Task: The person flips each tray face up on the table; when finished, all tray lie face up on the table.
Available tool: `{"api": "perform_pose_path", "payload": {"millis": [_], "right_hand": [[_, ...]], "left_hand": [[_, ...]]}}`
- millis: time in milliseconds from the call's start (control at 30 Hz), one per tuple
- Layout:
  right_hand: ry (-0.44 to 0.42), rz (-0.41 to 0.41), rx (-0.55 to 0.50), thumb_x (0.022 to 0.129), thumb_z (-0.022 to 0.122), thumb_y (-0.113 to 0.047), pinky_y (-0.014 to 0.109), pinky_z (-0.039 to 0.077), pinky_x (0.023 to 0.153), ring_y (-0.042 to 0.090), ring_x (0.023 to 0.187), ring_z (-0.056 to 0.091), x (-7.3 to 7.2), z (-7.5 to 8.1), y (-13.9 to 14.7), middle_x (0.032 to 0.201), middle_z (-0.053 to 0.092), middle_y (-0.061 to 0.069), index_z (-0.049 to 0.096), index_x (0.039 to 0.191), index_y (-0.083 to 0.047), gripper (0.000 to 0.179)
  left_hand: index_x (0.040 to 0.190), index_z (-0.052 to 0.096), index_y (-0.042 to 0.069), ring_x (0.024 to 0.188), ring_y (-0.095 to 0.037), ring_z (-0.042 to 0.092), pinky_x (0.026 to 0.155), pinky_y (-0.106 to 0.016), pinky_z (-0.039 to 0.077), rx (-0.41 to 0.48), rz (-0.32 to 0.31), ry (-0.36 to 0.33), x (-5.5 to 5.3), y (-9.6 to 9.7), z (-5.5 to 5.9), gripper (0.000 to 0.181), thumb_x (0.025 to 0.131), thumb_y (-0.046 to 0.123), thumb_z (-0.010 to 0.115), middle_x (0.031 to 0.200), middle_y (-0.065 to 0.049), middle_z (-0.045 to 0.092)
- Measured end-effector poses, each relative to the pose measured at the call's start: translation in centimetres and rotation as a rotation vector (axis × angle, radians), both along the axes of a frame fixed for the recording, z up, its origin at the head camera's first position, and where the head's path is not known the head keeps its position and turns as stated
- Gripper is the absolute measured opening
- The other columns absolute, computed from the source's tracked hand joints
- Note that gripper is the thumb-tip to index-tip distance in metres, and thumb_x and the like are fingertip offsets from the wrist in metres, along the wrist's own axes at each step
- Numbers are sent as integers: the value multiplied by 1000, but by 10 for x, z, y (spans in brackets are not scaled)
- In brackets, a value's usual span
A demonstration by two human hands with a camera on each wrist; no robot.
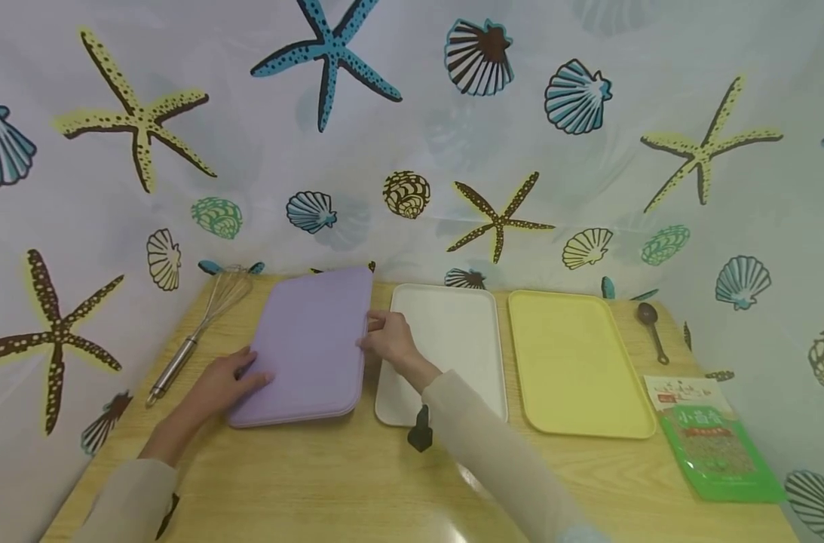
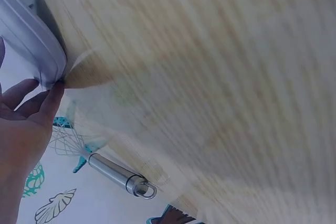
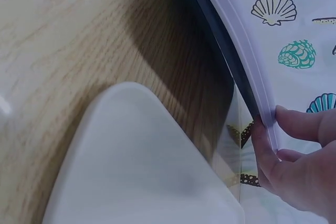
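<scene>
A purple tray [image 1: 310, 339] is at the left in the head view, its right side raised off the table and tilted. My right hand [image 1: 393, 339] pinches that raised edge; in the right wrist view the thumb and fingers [image 3: 266, 156] are on both sides of the purple rim [image 3: 247, 51]. My left hand [image 1: 218, 385] holds the left edge, thumb over the top surface. The left wrist view shows its fingertips [image 2: 52, 98] against the tray's rounded rim. The tray's underside looks dark. Beside it lies a white tray [image 1: 452, 347], partly behind my right forearm.
A yellow tray [image 1: 581, 362] lies right of the white one. A whisk [image 1: 191, 347] lies at the far left. At the far right are a dark spoon [image 1: 650, 324] and a green food packet [image 1: 717, 445]. A shell-patterned cloth [image 1: 412, 136] hangs behind the wooden table [image 1: 303, 483].
</scene>
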State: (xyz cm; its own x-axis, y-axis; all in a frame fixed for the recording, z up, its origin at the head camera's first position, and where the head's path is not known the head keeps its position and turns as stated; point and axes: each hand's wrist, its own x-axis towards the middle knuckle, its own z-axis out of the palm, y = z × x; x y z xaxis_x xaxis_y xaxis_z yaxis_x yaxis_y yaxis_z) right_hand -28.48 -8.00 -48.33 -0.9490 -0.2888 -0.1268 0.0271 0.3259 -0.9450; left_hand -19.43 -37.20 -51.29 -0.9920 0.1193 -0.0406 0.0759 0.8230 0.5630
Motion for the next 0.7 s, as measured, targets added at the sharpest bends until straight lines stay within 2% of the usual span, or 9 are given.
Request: {"api": "perform_pose_path", "payload": {"millis": [167, 300, 433, 533, 700], "right_hand": [[-12, 11, -4, 80, 71, 6, 25, 57, 76, 23, 88, 68, -1, 3, 4, 111, 64, 20, 51, 135, 3, 59], [-3, 22, 3, 80, 71, 5, 26, 58, 77, 24, 88, 67, 3, 12, 5, 111, 63, 21, 52, 134, 3, 58], [9, 13, -1, 79, 71, 5, 26, 57, 77, 23, 88, 68, 1, 13, 7, 108, 65, 20, 52, 134, 3, 58], [-6, 17, -17, 80, 71, 5, 26, 57, 78, 24, 89, 68, 1, 13, 8, 111, 64, 21, 52, 135, 3, 58], [20, 46, -31, 80, 74, 0, 28, 57, 81, 23, 92, 67, 4, 21, 9, 115, 64, 21, 54, 133, 4, 57]], "left_hand": [[136, 39, -18, 130, -59, 26, 105, -67, 25, 2, -8, -44, 15, 5, 0, 84, 88, 46, 66, 144, -40, 27], [136, 38, -18, 128, -62, 24, 103, -70, 25, 7, -31, -30, 32, 7, -3, 90, 82, 44, 73, 145, -41, 25], [136, 37, -18, 127, -63, 24, 102, -70, 26, 0, -70, -4, 41, 12, -4, 94, 76, 41, 79, 145, -41, 23], [138, 36, -17, 128, -63, 22, 103, -70, 24, -7, -83, -14, 48, 16, -2, 97, 73, 40, 82, 146, -40, 22], [135, 38, -18, 124, -62, 30, 101, -68, 30, -89, -113, 9, 53, 20, 4, 96, 71, 37, 83, 142, -41, 28]]}}
